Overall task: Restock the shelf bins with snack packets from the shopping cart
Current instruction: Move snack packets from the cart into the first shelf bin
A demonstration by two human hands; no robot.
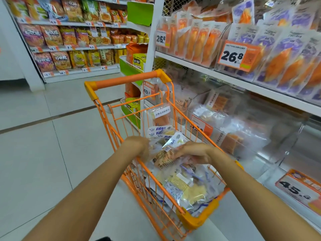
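Observation:
An orange wire shopping cart (pixel 125 82) stands in front of me, filled with several clear snack packets (pixel 184 186). Both my hands reach into it. My right hand (pixel 194 153) grips a clear packet of orange-brown snacks (pixel 164 158) from the right side. My left hand (pixel 139 145) holds the same packet's left edge, its fingers hidden behind crinkled plastic. To the right, clear shelf bins (pixel 217 117) hold similar packets.
White shelves on the right carry orange and purple packets (pixel 284 54) with price tags of 26.8 (pixel 233 55) and 45.8 (pixel 297 190). A green end rack (pixel 132 66) stands beyond the cart. Chip bags (pixel 69 40) fill the far shelves. Tiled floor lies to the left.

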